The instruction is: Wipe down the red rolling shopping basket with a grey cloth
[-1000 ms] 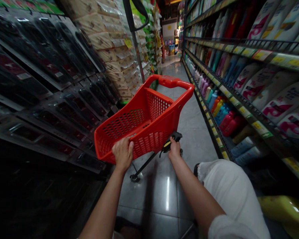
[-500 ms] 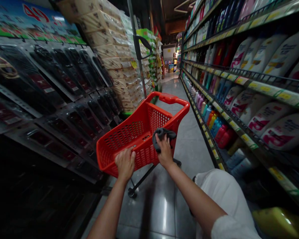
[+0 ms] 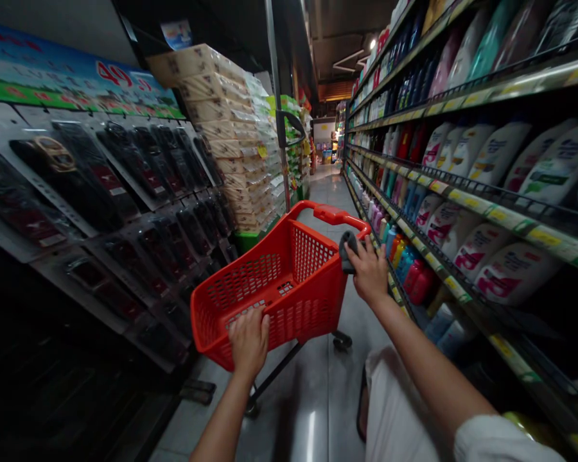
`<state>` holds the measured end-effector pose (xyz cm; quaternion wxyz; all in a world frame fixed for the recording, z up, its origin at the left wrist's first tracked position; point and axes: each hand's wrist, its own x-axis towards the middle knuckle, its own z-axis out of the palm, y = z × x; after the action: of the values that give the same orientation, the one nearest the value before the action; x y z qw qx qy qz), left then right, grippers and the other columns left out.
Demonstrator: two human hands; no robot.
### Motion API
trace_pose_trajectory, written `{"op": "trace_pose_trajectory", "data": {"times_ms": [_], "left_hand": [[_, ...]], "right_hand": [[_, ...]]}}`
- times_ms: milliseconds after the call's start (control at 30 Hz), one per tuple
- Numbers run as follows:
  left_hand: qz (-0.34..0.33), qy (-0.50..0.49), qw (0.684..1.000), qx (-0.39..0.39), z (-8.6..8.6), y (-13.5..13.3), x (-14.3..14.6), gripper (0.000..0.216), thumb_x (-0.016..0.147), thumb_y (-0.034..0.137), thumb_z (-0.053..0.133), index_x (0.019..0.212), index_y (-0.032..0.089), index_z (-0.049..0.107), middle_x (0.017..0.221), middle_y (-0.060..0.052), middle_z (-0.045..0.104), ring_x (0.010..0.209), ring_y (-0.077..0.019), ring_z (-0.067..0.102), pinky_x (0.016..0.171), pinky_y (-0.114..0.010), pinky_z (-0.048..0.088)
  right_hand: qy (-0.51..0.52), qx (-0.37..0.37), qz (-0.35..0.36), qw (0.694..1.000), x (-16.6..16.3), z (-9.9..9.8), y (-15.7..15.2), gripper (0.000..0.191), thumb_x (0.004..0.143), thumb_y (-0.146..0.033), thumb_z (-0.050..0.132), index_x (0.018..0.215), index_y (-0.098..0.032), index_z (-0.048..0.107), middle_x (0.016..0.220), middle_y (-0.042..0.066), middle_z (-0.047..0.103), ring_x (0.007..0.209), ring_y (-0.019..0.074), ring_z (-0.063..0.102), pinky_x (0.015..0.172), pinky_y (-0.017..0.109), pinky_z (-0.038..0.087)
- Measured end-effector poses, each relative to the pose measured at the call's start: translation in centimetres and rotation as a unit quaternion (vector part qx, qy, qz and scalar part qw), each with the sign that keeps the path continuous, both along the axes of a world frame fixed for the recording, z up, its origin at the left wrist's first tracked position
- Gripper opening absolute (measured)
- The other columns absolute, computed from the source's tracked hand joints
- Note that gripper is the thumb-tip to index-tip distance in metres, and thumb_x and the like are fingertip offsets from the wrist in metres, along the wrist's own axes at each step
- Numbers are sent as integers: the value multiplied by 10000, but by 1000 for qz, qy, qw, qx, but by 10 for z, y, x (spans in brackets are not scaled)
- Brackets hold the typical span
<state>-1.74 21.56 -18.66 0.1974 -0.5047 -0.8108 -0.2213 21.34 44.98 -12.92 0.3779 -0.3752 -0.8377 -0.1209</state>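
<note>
A red plastic shopping cart [image 3: 270, 289] with perforated walls stands in front of me in the aisle. My left hand [image 3: 249, 337] is closed over its near rim, fingers hooked over the edge. In my right hand [image 3: 370, 269] is a dark grey cloth [image 3: 347, 251], pressed near the cart's right corner just below the handle [image 3: 332, 215]. The fingers lie over the cloth, and part of it sticks out to their left. From my view the cart's basket shows its bare perforated floor.
Shelves of shampoo bottles [image 3: 496, 154] line the right side. On the left hang packaged belts [image 3: 120, 160], with stacked tissue packs [image 3: 231, 135] beyond them. A metal pole [image 3: 274, 58] with a black handle rises behind the cart. Grey floor tiles [image 3: 313, 385] run down the aisle.
My right hand has slid with the cloth along the rim, rightward and up to the corner by the handle. My left hand keeps its grip on the rim. The view has tilted up slightly.
</note>
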Motion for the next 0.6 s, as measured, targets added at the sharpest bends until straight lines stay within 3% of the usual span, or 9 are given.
{"op": "trace_pose_trajectory", "data": {"times_ms": [100,200,267,400,600], "left_hand": [[0,6,1000,0,0,-3,6,373,988,368,315,1178,214,597,1097,-85,687,1000,-240,584,888,-376,378],[2,4,1000,-5,0,-8,9,370,986,372,329,1188,212,594,1121,-85,686,1001,-245,586,881,-381,387],[3,1,1000,-8,1,-11,10,367,984,371,333,1177,211,601,1123,-85,686,999,-247,586,875,-384,393],[4,0,1000,-7,4,-15,12,357,984,352,328,1153,228,617,1096,-75,691,984,-238,588,885,-384,393],[10,-3,1000,3,5,-20,14,366,982,344,330,1142,217,635,1085,-86,698,988,-247,593,885,-395,398]], "right_hand": [[36,6,-54,998,17,26,20,692,758,-55,489,1427,-229,463,1551,117,375,1474,360,179,1115,698,125],[7,-11,-24,1000,25,37,38,586,762,-126,540,1334,-252,557,1449,111,492,1399,363,322,1103,715,110],[3,-34,4,999,25,36,47,536,802,-206,548,1336,-244,549,1370,125,546,1329,346,407,1096,678,197],[61,-46,35,996,23,28,54,633,868,-304,500,1468,-157,362,1319,164,566,1259,304,462,1068,547,336],[81,-43,71,993,15,14,18,471,819,-166,500,1280,-225,578,1273,98,610,1329,303,401,1151,623,157]]}}
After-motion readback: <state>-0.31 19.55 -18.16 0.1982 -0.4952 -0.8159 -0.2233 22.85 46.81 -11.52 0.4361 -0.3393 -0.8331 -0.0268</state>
